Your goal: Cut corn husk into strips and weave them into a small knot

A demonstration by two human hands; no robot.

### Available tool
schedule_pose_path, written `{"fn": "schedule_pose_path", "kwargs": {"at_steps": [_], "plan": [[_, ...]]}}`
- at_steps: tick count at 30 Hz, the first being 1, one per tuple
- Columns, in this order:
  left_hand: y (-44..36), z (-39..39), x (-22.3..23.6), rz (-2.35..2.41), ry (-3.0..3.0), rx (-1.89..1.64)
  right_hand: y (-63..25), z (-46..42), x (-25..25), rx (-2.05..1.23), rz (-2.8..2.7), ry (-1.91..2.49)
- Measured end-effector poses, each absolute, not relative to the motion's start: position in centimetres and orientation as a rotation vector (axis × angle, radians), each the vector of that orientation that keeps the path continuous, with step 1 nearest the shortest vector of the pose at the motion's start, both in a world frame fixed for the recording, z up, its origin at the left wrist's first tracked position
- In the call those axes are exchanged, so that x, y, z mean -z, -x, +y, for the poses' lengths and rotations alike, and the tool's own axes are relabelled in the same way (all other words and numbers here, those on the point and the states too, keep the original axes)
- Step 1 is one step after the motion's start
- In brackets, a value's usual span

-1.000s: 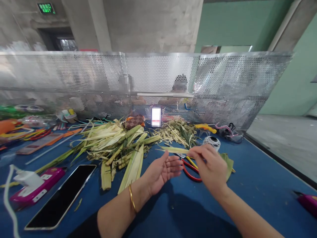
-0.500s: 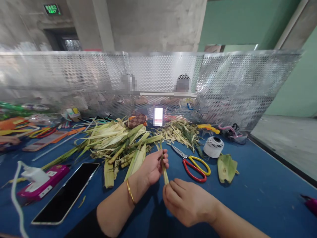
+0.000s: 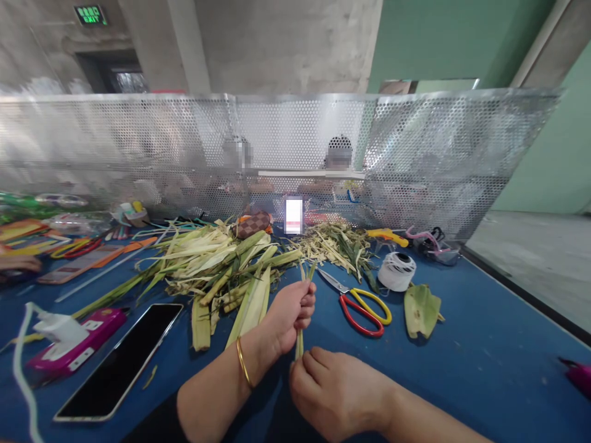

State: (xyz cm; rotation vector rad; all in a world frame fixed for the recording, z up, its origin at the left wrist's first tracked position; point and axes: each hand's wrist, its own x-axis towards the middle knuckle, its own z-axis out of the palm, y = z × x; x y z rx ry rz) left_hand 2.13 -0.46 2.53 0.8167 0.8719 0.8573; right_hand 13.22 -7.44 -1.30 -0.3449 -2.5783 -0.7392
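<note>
My left hand (image 3: 293, 312), with a gold bangle at the wrist, is closed around a narrow corn husk strip (image 3: 300, 344). Thin ends of the strip stick out above the fist. Lower down, my right hand (image 3: 330, 387) pinches the same strip, and its fingertips hide the strip's bottom end. Red-and-yellow-handled scissors (image 3: 357, 306) lie just to the right of my hands, blades slightly apart. On the left is a heap of corn husks (image 3: 217, 258), with one broad husk reaching close to my left forearm. A smaller pile of shredded husk (image 3: 330, 246) lies behind my hands.
A spool of white string (image 3: 396, 272) and a single husk piece (image 3: 422, 311) are at right. On the left lie a phone (image 3: 122, 363) and a magenta power strip (image 3: 76, 347) with a white plug. A perforated metal screen (image 3: 295, 132) borders the back. Another person's hand (image 3: 18, 261) shows far left.
My left hand has turned and closed more tightly around the strip. My right hand has moved slightly left and down, still pinching it. The view has shifted a little.
</note>
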Motion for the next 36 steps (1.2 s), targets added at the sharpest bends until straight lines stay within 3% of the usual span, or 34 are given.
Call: {"fn": "schedule_pose_path", "kwargs": {"at_steps": [5,9,13,36], "plan": [[-2.1,-1.1,-3.3,0.913,-1.108,-0.877,-15.2,-6.8,0.0,0.273,-2.161,0.667],[-2.1,-1.6,-3.3,0.936,-1.445,-0.876,-17.0,-4.9,-1.3,-0.468,-1.47,1.126],[-2.1,-1.7,-3.0,0.96,-1.732,-0.779,-17.5,-3.7,-2.0,-1.045,-1.318,1.07],[-2.1,-1.4,-2.9,0.964,-1.979,-0.616,-17.6,-3.9,-2.3,-1.2,-1.257,1.044]]}}
